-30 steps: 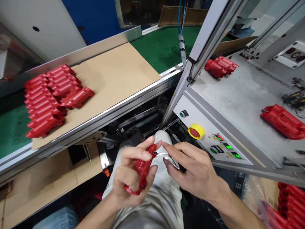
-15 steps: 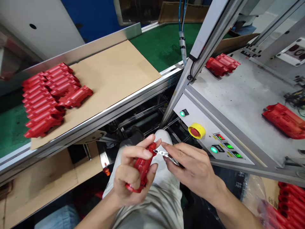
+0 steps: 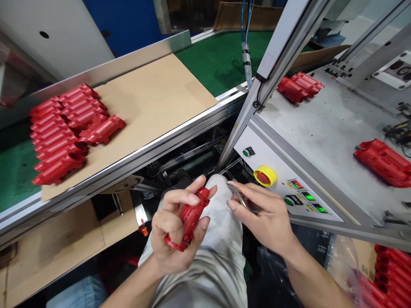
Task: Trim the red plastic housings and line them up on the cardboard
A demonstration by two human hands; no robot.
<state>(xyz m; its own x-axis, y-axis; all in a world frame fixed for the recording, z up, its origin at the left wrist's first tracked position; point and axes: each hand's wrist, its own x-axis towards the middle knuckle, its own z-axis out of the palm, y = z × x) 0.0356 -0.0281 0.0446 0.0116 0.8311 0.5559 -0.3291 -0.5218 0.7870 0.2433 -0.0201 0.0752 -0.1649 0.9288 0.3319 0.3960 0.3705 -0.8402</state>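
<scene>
Below the conveyor's aluminium rail (image 3: 128, 164), the left hand (image 3: 175, 231) is closed around a red plastic moulding (image 3: 191, 218). The right hand (image 3: 263, 218) grips small cutters (image 3: 240, 197) just beside it. The steel bench (image 3: 308, 128) at right carries further red mouldings (image 3: 382, 163), with an emergency stop button (image 3: 265, 176) near the right hand. Left, a cardboard sheet (image 3: 154, 115) on the green conveyor belt (image 3: 221, 60) bears stacked mouldings (image 3: 64, 132).

Green ribbed conveyor belt (image 3: 221, 55), aluminium side rail (image 3: 128, 160) along near edge. Tan cardboard sheet (image 3: 154, 111) lying flat on belt. On sheet's left end, red plastic housings (image 3: 58, 137) in close overlapping rows, one more (image 3: 102, 130) angled at row ends. Right: grey metal desk (image 3: 321, 124), scuffed top. Far corner, small red cluster (image 3: 300, 87), parts touching. Nearer right edge, separate red housing (image 3: 382, 162), well apart from cluster.
</scene>
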